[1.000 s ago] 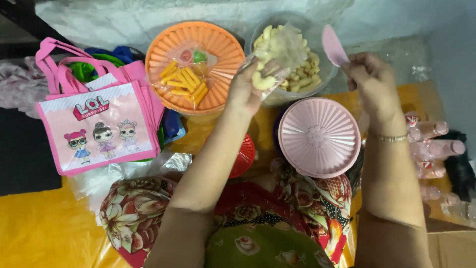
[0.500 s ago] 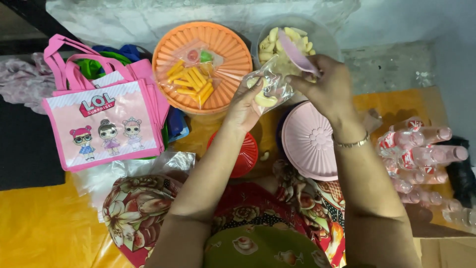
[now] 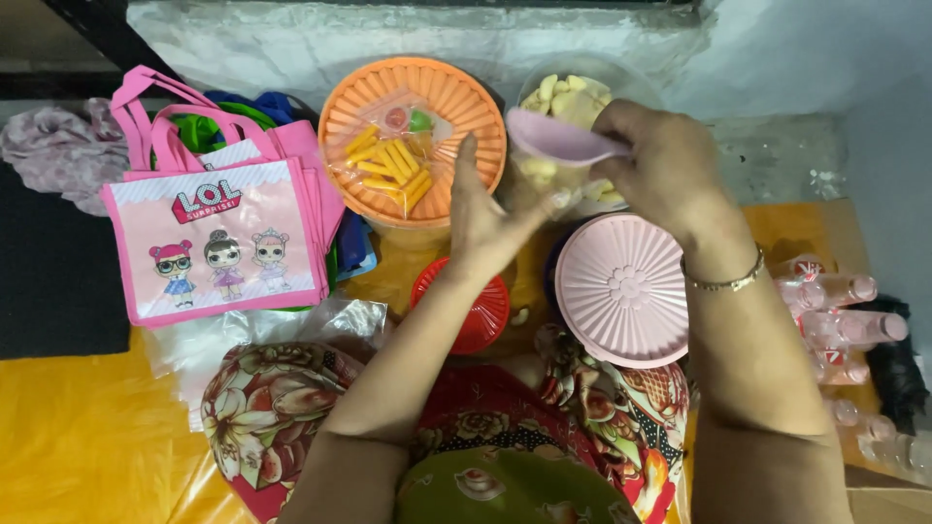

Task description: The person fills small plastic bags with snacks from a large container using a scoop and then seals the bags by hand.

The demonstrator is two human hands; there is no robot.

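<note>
My left hand [image 3: 485, 218] holds up a small clear plastic bag [image 3: 544, 180] with pale snack pieces in it. My right hand [image 3: 660, 165] grips a pink scoop [image 3: 558, 141] and tips it over the mouth of that bag. Just behind the scoop stands a clear bowl of pale crackers [image 3: 573, 97]. To its left an orange lid [image 3: 413, 141] carries a packed bag of yellow sticks and coloured sweets [image 3: 393, 160].
A pink ribbed lid [image 3: 621, 291] lies under my right wrist, a red lid [image 3: 466, 306] under my left forearm. Pink cartoon tote bags [image 3: 218, 238] stand at the left. Several small pink-capped bottles [image 3: 840, 315] lie at the right. Yellow sheet [image 3: 78, 437] covers the floor.
My right hand has brought the pink scoop from the upper right down to the bag in my left hand. The view has shifted slightly.
</note>
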